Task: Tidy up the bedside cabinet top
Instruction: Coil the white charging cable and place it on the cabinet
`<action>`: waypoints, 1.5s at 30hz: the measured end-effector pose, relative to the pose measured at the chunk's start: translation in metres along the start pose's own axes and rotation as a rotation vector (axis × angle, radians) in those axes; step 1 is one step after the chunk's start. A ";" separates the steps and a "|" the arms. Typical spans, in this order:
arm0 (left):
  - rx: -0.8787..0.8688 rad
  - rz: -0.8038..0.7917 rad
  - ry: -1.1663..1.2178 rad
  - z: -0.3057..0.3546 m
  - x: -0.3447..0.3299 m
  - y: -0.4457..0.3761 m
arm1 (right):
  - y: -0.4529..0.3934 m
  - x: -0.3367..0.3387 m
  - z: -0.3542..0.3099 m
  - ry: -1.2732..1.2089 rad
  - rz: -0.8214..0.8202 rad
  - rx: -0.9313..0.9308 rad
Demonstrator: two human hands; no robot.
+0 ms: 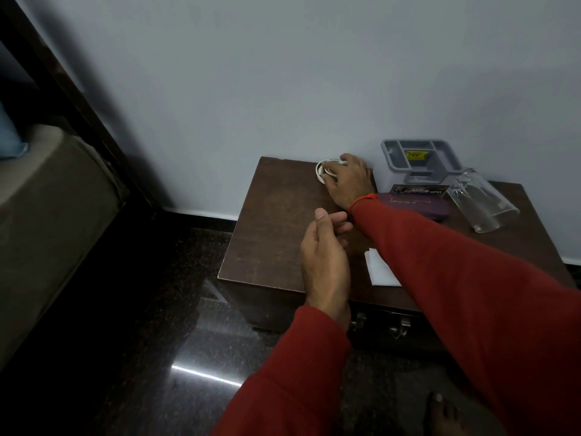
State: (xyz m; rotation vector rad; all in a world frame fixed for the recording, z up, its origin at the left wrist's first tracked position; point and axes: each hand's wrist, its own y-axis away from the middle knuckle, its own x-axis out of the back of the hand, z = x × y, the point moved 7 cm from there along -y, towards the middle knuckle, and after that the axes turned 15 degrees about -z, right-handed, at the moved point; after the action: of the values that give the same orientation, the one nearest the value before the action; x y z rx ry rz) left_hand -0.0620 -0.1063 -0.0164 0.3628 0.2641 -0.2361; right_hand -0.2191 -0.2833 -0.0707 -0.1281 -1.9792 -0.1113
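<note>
- My right hand (347, 179) curls its grip round the coiled white cable (322, 173) at the cabinet top's (276, 234) back edge (keeping the loops together).
- My left hand (325, 256) hovers slack, holding nothing.

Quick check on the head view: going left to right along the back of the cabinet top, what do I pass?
White cable, held by the right hand → grey tray → clear glass, lying on its side.
</note>
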 end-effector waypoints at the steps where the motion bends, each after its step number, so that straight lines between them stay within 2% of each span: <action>1: 0.002 0.000 0.000 0.000 0.000 0.000 | 0.000 0.002 -0.002 -0.005 0.010 0.012; 6: 0.003 -0.003 -0.006 0.000 0.001 0.000 | -0.005 0.003 -0.009 0.092 0.013 0.033; 12: -0.006 0.000 -0.005 0.000 0.002 -0.001 | -0.007 -0.001 -0.009 0.029 -0.001 -0.007; 24: -0.010 0.026 0.022 -0.004 0.004 -0.008 | -0.020 -0.008 -0.019 -0.067 0.019 -0.282; 41: -0.019 0.013 0.028 0.001 0.005 -0.005 | -0.014 -0.007 -0.023 0.030 -0.008 -0.218; 45: -0.025 0.015 0.028 0.002 0.005 -0.005 | -0.014 -0.006 -0.023 -0.019 -0.034 -0.196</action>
State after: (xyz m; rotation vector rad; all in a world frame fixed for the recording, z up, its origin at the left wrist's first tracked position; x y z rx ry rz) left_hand -0.0585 -0.1129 -0.0180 0.3434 0.2919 -0.2132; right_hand -0.1982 -0.3001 -0.0671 -0.2228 -1.9871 -0.3275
